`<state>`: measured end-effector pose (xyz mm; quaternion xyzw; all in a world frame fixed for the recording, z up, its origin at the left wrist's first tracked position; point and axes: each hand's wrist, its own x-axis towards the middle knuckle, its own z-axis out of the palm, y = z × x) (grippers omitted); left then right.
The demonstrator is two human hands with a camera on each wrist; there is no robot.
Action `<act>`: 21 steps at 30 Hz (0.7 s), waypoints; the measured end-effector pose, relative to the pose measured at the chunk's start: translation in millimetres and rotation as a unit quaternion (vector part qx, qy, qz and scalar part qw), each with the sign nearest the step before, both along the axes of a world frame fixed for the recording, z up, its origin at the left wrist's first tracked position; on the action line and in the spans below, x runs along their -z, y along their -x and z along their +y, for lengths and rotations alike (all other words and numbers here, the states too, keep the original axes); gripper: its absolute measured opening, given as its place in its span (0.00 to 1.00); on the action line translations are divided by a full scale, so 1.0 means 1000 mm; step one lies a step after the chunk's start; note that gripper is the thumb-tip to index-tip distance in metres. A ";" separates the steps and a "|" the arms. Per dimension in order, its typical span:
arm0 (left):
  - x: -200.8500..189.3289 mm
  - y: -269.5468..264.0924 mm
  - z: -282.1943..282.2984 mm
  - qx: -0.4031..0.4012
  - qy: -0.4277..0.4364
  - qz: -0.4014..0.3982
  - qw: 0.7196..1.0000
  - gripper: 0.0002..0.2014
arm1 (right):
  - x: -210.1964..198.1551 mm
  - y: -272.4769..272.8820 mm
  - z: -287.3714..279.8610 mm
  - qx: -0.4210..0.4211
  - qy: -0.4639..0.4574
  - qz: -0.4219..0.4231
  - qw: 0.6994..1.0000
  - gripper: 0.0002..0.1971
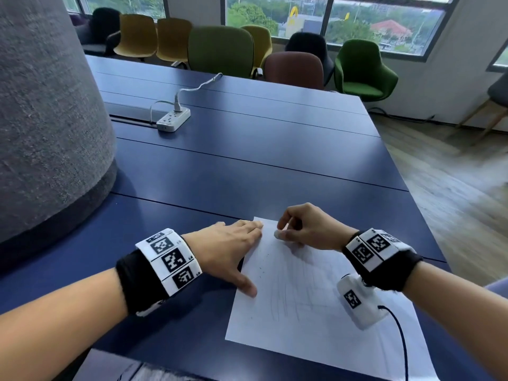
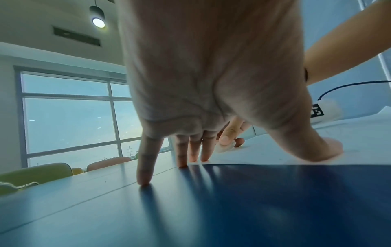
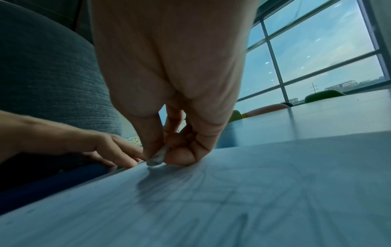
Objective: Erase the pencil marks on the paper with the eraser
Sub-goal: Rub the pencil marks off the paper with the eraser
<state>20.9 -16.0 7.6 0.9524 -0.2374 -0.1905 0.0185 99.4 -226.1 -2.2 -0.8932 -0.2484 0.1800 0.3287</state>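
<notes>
The right hand (image 1: 308, 229) pinches a small white eraser (image 1: 278, 234) between thumb and curled fingers; its lower tip touches the paper (image 1: 302, 306) near the sheet's far-left corner. In the right wrist view the eraser (image 3: 156, 158) shows only as a greyed sliver below the fingertips (image 3: 180, 157); most of its body is covered, so its long axis and heading cannot be told. That view is blurred.

The left hand (image 1: 228, 246) lies flat with straight, spread fingers. Its thumb presses the paper's left edge nearer the person, and its fingertips reach the sheet's far-left corner, just beside the eraser. In the left wrist view the left hand (image 2: 211, 91) has its little finger on the bare blue table (image 2: 190, 208), while the other fingertips (image 2: 204, 155) meet the paper (image 2: 306, 147) at its edge.

The paper lies on the near part of the blue table (image 1: 247, 160), its long axis running near to far and skewed rightward toward the person. Its near-right corner is cut off by the frame. Faint pencil marks (image 1: 291, 295) cross the middle of the sheet and are hard to make out; dark specks sit near the left edge.

Farther off on the table, to the left, rests a white power strip (image 1: 173, 119) with a cable plugged in.
</notes>
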 end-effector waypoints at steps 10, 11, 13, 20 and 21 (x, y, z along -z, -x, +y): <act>0.001 -0.008 -0.001 0.040 -0.043 -0.027 0.998 0.59 | -0.009 0.003 0.001 -0.056 0.059 -0.016 0.997 0.04; 0.001 -0.008 -0.002 0.040 -0.045 -0.029 0.998 0.60 | -0.010 -0.001 0.000 -0.031 0.051 -0.021 0.998 0.04; 0.000 -0.008 -0.003 0.039 -0.041 -0.029 0.998 0.60 | -0.009 -0.003 -0.001 -0.006 0.044 -0.039 0.998 0.05; 0.001 -0.007 -0.002 0.027 -0.048 0.024 0.998 0.67 | -0.014 0.011 0.004 -0.050 0.074 -0.050 0.995 0.04; 0.001 -0.008 -0.002 0.022 -0.052 0.033 0.998 0.69 | -0.015 0.008 0.004 -0.035 0.071 -0.064 0.995 0.04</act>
